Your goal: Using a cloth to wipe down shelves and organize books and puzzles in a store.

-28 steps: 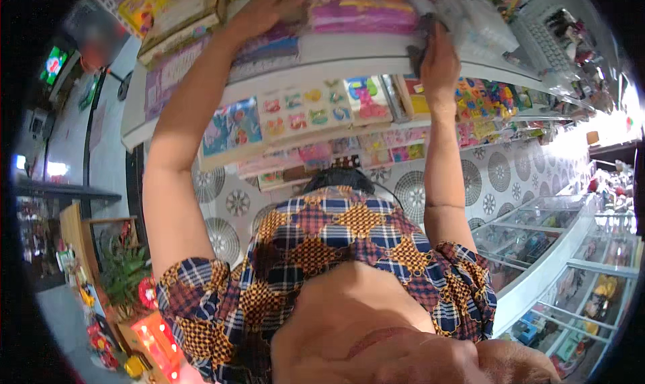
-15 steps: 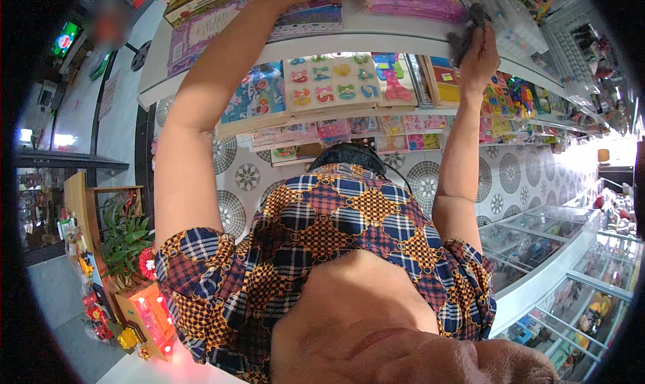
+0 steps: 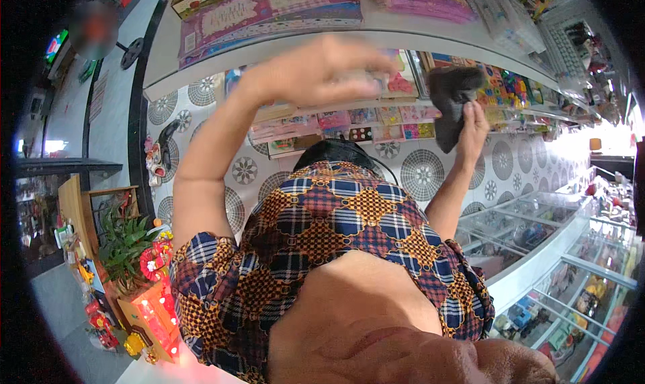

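Note:
In my right hand (image 3: pixel 474 127) a dark grey cloth (image 3: pixel 451 108) is gripped and hangs loosely in front of the shelf edge. My left hand (image 3: pixel 329 71), smeared by motion, is held in the air before the shelf front, its thumb and fingers apart and nothing seen between them. Above it, flat packs of purple and blue children's books (image 3: pixel 269 11) lie on the upper white shelf (image 3: pixel 269 48). Pink packets (image 3: pixel 426 0) lie to their right on the same shelf.
Lower shelves hold colourful packaged toys (image 3: pixel 336 120). Clear plastic packets (image 3: pixel 505 24) stand at the upper right. Glass display cases (image 3: pixel 537 249) run along the right. A potted plant (image 3: pixel 124 246) and a red lit box (image 3: pixel 151 317) stand at the left. The floor is patterned tile (image 3: pixel 423 172).
Both hands have drawn back from the upper shelf toward me. The cloth, bunched on the shelf edge before, now hangs in my right hand. My left hand has come down into full view.

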{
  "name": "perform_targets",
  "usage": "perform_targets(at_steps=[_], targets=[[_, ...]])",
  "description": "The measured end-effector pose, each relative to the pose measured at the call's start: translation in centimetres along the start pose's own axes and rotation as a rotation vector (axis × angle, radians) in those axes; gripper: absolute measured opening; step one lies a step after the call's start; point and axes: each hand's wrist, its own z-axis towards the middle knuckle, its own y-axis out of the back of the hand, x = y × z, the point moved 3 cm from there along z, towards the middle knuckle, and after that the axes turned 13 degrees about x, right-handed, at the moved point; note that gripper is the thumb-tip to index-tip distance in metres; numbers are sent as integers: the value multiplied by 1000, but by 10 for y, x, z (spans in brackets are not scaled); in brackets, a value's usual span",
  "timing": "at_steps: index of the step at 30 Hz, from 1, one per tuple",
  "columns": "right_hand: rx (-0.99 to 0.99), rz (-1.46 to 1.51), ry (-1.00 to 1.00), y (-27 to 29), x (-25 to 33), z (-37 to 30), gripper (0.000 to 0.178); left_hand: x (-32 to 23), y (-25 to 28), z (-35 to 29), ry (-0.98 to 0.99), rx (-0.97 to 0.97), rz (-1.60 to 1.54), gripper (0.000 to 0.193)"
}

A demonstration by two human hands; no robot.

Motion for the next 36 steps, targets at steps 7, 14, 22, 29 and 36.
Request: perform_targets(at_steps=[7,14,22,29,36], targets=[[264,662,-128,-56,5,-13,16,67,-162,-65,451,-76,-718,43],[772,404,-171,-131,11,-14,18,61,-190,-42,460,-429,-807,45],[702,200,174,-160,11,-10,58,73,-181,-50,460,-862,-999,35],[620,112,-44,-146,-52,29,44,81,-191,-42,689,-700,-802,39],[469,-141,-11,-135,-89,70,33,136,-247,-94,621,-1395,-1729,20]])
